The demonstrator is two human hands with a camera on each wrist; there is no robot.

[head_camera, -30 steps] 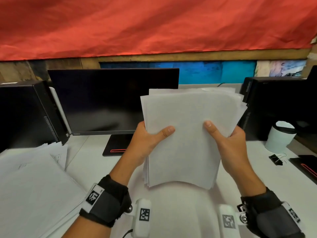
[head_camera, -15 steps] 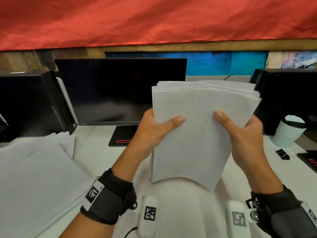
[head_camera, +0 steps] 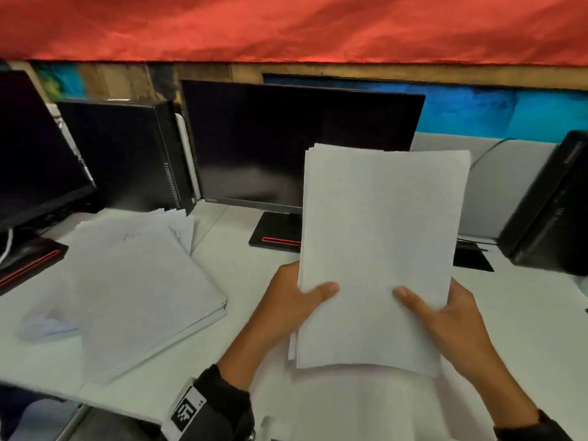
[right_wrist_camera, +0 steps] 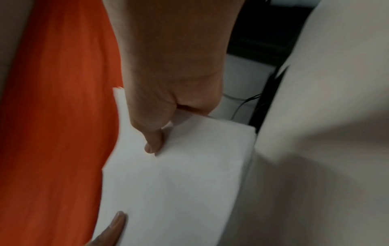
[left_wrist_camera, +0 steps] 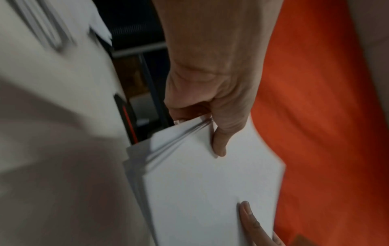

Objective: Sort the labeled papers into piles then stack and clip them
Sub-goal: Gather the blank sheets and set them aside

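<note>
I hold a thick stack of white papers [head_camera: 378, 249] upright above the white desk [head_camera: 254, 281], its blank top sheet facing me. My left hand [head_camera: 296, 300] grips the stack's lower left edge, thumb on the front and fingers behind. My right hand [head_camera: 445, 316] grips the lower right edge the same way. The left wrist view shows the left hand [left_wrist_camera: 210, 116] pinching the fanned edge of the stack [left_wrist_camera: 210, 191]. In the right wrist view the right hand [right_wrist_camera: 168, 108] has its thumb pressed on the stack [right_wrist_camera: 179, 183]. A second pile of papers [head_camera: 133, 288] lies flat at the left.
A dark monitor [head_camera: 286, 144] stands behind the held stack, its stand base [head_camera: 276, 233] on the desk. A black computer case [head_camera: 127, 154] and another monitor [head_camera: 31, 160] stand at the left. A further black case [head_camera: 553, 211] is at the right.
The view has swung left and down, so the flat pile now sits more to the centre. Both hands have slid lower on the stack, and the sheets look more evenly squared.
</note>
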